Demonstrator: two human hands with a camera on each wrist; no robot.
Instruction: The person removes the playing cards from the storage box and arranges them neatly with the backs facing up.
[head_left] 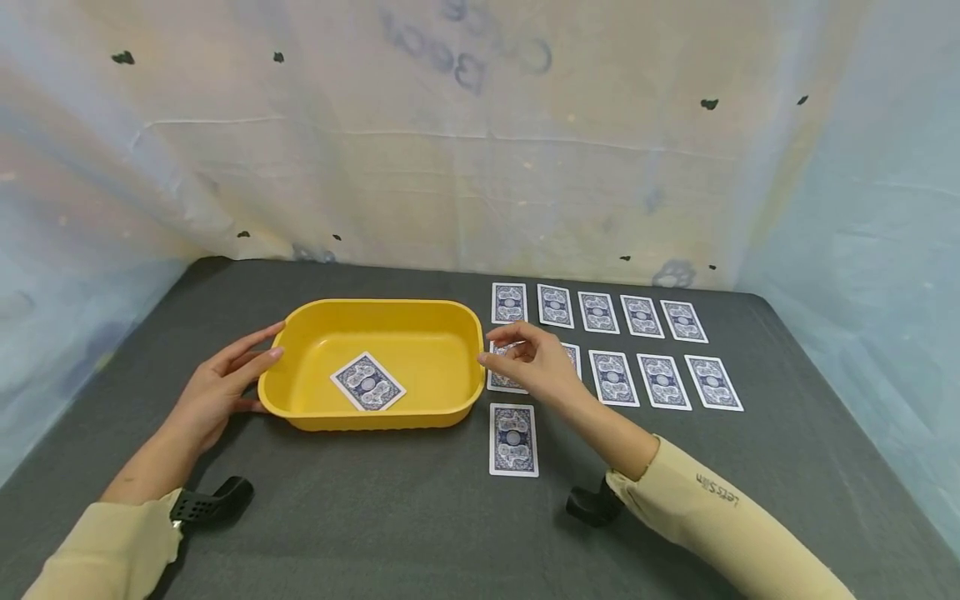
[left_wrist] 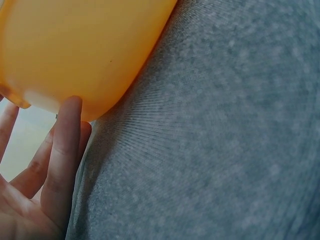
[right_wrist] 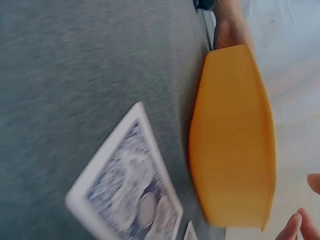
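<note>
A yellow tray point(head_left: 315, 422) stands on the dark cloth, with one blue-backed playing card point(head_left: 368, 382) lying face down and slanted inside it. My left hand point(head_left: 217, 387) rests against the tray's left end. Its extended fingers touch the outer wall in the left wrist view. Just beyond the opposite end, my right hand point(head_left: 536, 360) hovers with thumb and fingers apart and nothing visible between them. Beneath it, a partly hidden card point(head_left: 502, 381) lies close to the tray. Another card point(head_left: 513, 440) lies face down nearer the front, also seen as a blurred card point(right_wrist: 132, 185) from the right wrist.
Right of the tray, several face-down cards form a back row point(head_left: 598, 312) and a middle row point(head_left: 663, 382). The dark cloth point(head_left: 375, 517) covers the table. Pale printed sheets point(head_left: 480, 167) hang behind and at both sides.
</note>
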